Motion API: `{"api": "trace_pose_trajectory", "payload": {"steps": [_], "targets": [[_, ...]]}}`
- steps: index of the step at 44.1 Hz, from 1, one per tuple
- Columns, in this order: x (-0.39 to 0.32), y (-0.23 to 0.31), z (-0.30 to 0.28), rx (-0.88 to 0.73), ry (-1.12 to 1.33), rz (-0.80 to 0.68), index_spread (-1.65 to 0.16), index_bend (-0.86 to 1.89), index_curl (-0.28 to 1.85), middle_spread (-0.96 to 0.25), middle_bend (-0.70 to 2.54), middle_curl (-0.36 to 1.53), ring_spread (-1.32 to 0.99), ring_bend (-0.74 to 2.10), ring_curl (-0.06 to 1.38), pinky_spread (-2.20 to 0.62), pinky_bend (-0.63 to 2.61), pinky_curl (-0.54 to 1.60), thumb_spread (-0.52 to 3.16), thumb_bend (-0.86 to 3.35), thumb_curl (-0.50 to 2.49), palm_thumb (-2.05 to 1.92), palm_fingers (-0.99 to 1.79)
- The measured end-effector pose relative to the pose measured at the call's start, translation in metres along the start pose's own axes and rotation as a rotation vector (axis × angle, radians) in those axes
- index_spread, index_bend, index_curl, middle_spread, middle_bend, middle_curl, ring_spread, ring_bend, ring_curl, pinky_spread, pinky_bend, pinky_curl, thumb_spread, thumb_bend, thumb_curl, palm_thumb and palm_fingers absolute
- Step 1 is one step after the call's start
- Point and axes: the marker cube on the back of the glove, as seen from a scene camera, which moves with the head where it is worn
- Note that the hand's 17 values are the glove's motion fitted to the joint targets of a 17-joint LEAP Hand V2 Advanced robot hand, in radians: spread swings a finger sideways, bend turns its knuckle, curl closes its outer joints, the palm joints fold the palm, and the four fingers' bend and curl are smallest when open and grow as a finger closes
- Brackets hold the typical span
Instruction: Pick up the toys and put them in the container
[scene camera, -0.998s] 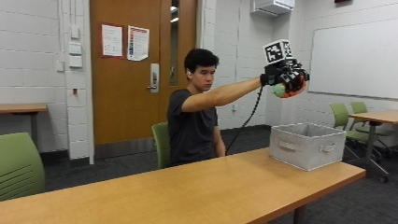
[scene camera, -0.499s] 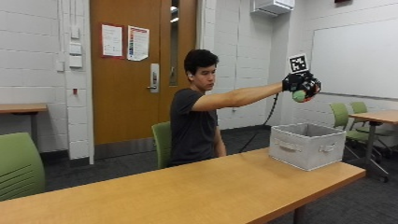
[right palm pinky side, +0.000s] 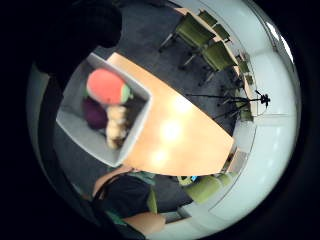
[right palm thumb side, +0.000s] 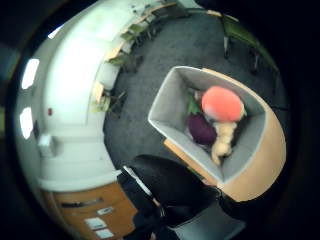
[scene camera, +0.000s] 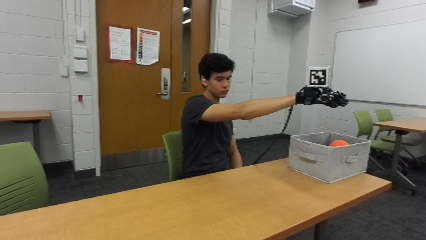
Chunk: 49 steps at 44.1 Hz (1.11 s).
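- Outside view, nearest first: long wooden worktop (scene camera: 219, 200) runs across the front; its bare stretch shows no toys.
- Grey fabric container (scene camera: 327, 156) sits at the worktop's far right end, close to the corner edge.
- Toys are inside it: orange-red toy (scene camera: 339, 143) peeks over the rim. Little-finger palm view shows that orange-red toy (right palm pinky side: 107, 86) on top, a dark purple toy (right palm pinky side: 94, 113) and a pale yellowish toy (right palm pinky side: 116, 126) beside it.
- Thumb-side palm view agrees: container (right palm thumb side: 176, 105) sits directly under the palm, same three toys inside, green bit at one edge, unclear what.
- Right hand (scene camera: 321, 96) held above the container, well clear of its rim, arm stretched straight out at shoulder height, palm down.
- Fingers look spread and straight, nothing seen between them; hand reads as empty.
- Step judged: release over the container is done, orange-red toy lies in.
- Next move likely: pull the arm in. No toys seen outside the container, so the task may be nearly finished.
- Person seated behind the worktop; the other hand is hidden.
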Motion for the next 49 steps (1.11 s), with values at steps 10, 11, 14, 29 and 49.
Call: {"api": "trace_pose_trajectory", "payload": {"steps": [10, 11, 14, 29, 49], "targets": [[0.096, 0.069, -0.003, 0.103, -0.016, 0.234, -0.29, 0.17, 0.17, -0.07, 0.19, 0.55, -0.10, 0.46, 0.27, -0.06, 0.97, 0.33, 0.91, -0.14, 0.36, -0.18, -0.09], [0.104, 0.078, -0.002, 0.114, -0.002, 0.241, -0.29, 0.19, 0.18, -0.06, 0.19, 0.54, -0.11, 0.45, 0.26, -0.06, 0.94, 0.32, 0.91, -0.13, 0.35, -0.18, -0.08], [0.127, 0.103, 0.001, 0.140, 0.035, 0.257, -0.27, 0.26, 0.22, -0.06, 0.19, 0.53, -0.15, 0.42, 0.26, -0.08, 0.88, 0.31, 0.92, -0.13, 0.32, -0.18, -0.02], [0.240, 0.207, 0.037, 0.134, 0.088, 0.446, -0.22, 0.31, 0.32, -0.05, 0.19, 0.50, -0.25, 0.36, 0.25, -0.14, 0.72, 0.27, 0.92, -0.13, 0.21, -0.19, 0.00], [0.265, 0.243, 0.076, 0.105, 0.013, 0.478, -0.22, 0.23, 0.37, -0.06, 0.19, 0.48, -0.30, 0.34, 0.27, -0.15, 0.63, 0.29, 0.91, -0.13, 0.14, -0.19, 0.02]]}}
